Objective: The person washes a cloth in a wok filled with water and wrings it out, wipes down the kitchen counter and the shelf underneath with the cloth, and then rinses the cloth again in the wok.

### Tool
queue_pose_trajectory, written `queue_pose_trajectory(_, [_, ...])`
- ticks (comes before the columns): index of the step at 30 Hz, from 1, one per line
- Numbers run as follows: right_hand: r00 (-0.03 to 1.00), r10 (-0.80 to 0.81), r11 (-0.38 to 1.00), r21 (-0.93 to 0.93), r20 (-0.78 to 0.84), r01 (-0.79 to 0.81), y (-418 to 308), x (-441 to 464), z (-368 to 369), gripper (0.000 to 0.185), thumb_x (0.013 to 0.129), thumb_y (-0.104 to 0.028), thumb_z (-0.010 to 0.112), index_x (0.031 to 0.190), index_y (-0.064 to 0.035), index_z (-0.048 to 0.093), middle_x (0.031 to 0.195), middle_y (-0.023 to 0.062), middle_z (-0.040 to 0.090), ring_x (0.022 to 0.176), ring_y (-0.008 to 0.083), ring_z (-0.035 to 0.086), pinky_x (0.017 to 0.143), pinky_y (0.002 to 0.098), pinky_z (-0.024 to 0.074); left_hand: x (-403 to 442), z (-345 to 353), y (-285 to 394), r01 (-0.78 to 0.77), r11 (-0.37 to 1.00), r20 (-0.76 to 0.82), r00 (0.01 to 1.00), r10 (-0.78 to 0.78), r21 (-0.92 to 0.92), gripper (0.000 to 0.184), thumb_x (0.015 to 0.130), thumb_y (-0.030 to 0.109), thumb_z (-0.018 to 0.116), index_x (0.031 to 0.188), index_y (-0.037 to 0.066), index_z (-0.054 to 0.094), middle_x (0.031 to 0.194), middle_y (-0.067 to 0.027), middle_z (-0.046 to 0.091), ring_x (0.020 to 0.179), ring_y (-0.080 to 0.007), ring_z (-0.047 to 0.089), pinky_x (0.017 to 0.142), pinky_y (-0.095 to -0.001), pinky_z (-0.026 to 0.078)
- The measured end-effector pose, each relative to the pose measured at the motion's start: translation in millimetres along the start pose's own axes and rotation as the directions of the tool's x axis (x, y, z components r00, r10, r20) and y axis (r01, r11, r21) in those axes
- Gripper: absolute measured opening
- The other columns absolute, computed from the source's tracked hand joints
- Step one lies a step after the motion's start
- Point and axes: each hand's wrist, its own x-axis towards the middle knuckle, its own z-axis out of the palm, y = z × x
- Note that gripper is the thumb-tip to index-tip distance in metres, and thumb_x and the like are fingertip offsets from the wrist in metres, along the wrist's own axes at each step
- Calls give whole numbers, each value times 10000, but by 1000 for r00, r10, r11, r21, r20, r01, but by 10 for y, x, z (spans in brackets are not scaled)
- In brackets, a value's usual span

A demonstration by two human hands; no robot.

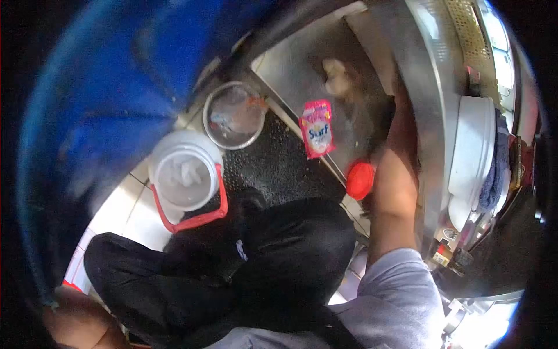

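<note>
My right forearm (398, 192) reaches forward along a metal surface (290, 64), and its hand is lost in the shadow beyond. Beside that forearm lies a red round lid (360, 181). A pink Surf detergent packet (318, 132) rests at the metal edge. An open white plastic tub (160, 154) with a red handle (193, 221) stands near my knees, with something white inside. Behind it is a round metal bowl (210, 131) with unclear contents. Part of my left arm (84, 320) shows at the bottom left; its hand is out of view.
A large blue object (104, 87) fills the upper left. My crossed legs (279, 250) in black trousers are in front, by a dark textured mat (285, 168). A pale blurred thing (336, 78) lies on the metal. White containers (474, 145) stand at right.
</note>
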Motion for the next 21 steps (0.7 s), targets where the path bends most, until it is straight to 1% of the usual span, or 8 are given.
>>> queue_pose_trajectory(5, [990, 125, 992, -24, 65, -123, 193, -80, 170, 536, 925, -323, 640, 1357, -30, 519, 1323, 202, 560, 1204, 322, 543, 1013, 414, 450, 58, -5, 117, 149, 981, -61, 988, -142, 124, 473, 970, 277, 607, 1366, 37, 508, 1259, -150, 608, 1087, -235, 627, 885, -339, 527])
queue_pose_trajectory(7, [987, 144, 990, -20, 77, -143, 185, -40, 228, 538, 923, -325, 640, 1357, -30, 520, 1326, 205, 559, 1208, 325, 540, 1017, 415, 446, 36, -56, -181, -49, 999, -32, 998, 49, -5, 518, 982, 308, 611, 1394, 30, 465, 1295, -161, 578, 1133, -243, 597, 911, -347, 524])
queue_pose_trajectory(8, [985, 150, 989, -15, 81, -150, 175, -26, 255, 539, 923, -326, 640, 1357, -29, 521, 1328, 206, 558, 1210, 326, 538, 1019, 416, 445, 22, -62, -159, -2, 994, -22, 1000, 0, -110, 533, 979, 293, 623, 1399, 16, 446, 1322, -160, 553, 1166, -251, 571, 930, -369, 520])
queue_pose_trajectory(10, [983, 159, 987, -14, 90, -159, 183, 13, 287, 542, 921, -328, 641, 1356, -28, 522, 1330, 208, 556, 1215, 329, 535, 1023, 417, 441, 62, -103, -56, 12, 994, -15, 1000, -13, -104, 517, 973, 242, 633, 1392, 4, 444, 1316, -163, 554, 1161, -261, 571, 931, -376, 516])
queue_pose_trajectory(16, [987, 128, 992, -28, 95, -126, 249, 168, 423, 549, 917, -335, 642, 1355, -26, 524, 1339, 215, 550, 1229, 336, 527, 1034, 421, 431, -105, 14, -15, 99, 881, -229, 947, -227, -463, 438, 915, 15, 612, 1333, -3, 484, 1270, -145, 591, 1156, -265, 606, 968, -376, 528])
queue_pose_trajectory(17, [989, 118, 993, -28, 94, -116, 254, 189, 455, 550, 916, -336, 642, 1355, -26, 525, 1340, 216, 549, 1231, 337, 525, 1036, 421, 429, -127, 89, -23, -4, 894, -261, 957, -126, -447, 415, 915, 25, 609, 1317, 18, 504, 1250, -136, 599, 1117, -245, 616, 920, -358, 543])
queue_pose_trajectory(20, [992, 91, 996, -31, 86, -89, 274, 260, 478, 553, 914, -339, 642, 1354, -24, 526, 1345, 220, 547, 1238, 341, 521, 1041, 423, 424, -62, 121, 184, 180, 970, -285, 933, -221, -164, 415, 924, 75, 632, 1318, 23, 515, 1219, -121, 621, 969, -212, 642, 835, -282, 533])
queue_pose_trajectory(21, [993, 85, 996, -36, 80, -83, 277, 282, 487, 555, 913, -340, 643, 1354, -24, 527, 1346, 221, 546, 1240, 342, 520, 1043, 424, 422, -33, 248, 408, 278, 926, -367, 858, -359, -257, 413, 925, 64, 628, 1323, 29, 523, 1219, -116, 639, 989, -224, 661, 839, -294, 550])
